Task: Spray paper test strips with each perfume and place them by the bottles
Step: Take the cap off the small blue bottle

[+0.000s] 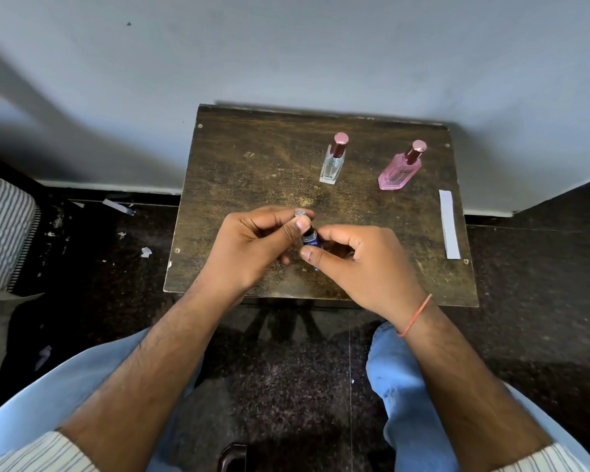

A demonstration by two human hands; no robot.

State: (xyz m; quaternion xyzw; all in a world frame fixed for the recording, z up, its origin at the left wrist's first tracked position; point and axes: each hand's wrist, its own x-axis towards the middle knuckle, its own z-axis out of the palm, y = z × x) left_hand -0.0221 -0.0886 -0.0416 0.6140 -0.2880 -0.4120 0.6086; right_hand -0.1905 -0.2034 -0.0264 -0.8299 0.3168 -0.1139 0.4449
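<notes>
Over the front middle of the small wooden table (252, 172), my right hand (358, 264) grips a small blue perfume bottle (310, 240). My left hand (252, 247) pinches the bottle's silver cap (300, 212) between thumb and forefinger, just above the bottle's neck. A clear bottle (332, 163) with a rose cap stands upright at the back middle. To its right stands a pink bottle (397, 172) with the same kind of cap. One white paper strip (449, 224) lies flat along the table's right edge.
The table stands against a grey wall (286, 46). Dark speckled floor (116, 267) surrounds it, with paper scraps (120, 206) on the left. A striped cushion (4, 229) is at the far left. My knees in blue trousers are below the table's front edge.
</notes>
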